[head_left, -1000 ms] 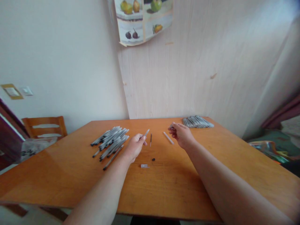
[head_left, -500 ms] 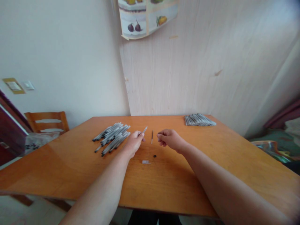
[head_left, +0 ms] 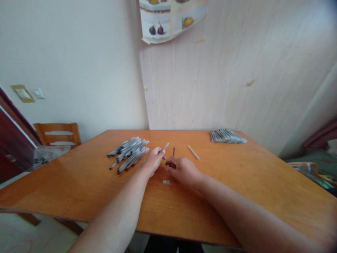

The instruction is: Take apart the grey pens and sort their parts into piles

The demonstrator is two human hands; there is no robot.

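Observation:
My left hand [head_left: 154, 160] is closed around a slim, pale pen [head_left: 166, 146], its pointed end sticking up past the thumb. Close beside it, my right hand [head_left: 182, 169] is lowered to the table with its fingers curled in; whatever is between them is hidden. Beyond the right fingers lies a thin dark pen refill [head_left: 173, 150], its near end covered by the hand. A whitish tube [head_left: 194, 152] rests at a slant farther right. Nearer me, a small clear plastic piece [head_left: 166, 182] lies below the hands.
A loose pile of grey pens with black ends [head_left: 130, 153] lies left of my hands. A neat bundle of similar pens [head_left: 228, 136] lies at the table's [head_left: 237, 182] back right. A wooden chair [head_left: 58, 133] with a clear bag [head_left: 50, 156] stands at the left.
My right hand has moved left and down, over where the small black piece lay, which is now hidden. The whitish tube now shows on the table. The left hand still holds the pen.

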